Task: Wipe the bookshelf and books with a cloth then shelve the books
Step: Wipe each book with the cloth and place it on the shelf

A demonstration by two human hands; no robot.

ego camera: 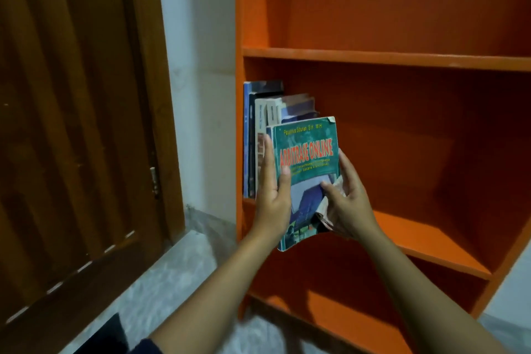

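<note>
A green paperback titled "Arbitrase Online" (306, 152) is held upright at the front of the middle shelf of an orange bookshelf (402, 57). My left hand (271, 195) grips its spine side, thumb across the cover. My right hand (349, 204) holds its right lower edge, with a pale crumpled cloth (327, 204) tucked between palm and book. Behind it, several books (264, 123) stand upright against the shelf's left wall. The book's lower end hangs past the shelf's front edge.
The middle shelf board (431, 241) runs bare to the right of the books; the upper and lower compartments hold nothing visible. A brown wooden door (71, 123) stands at the left, a white wall strip (201, 95) beside it. A dark object (106, 336) lies on the pale floor.
</note>
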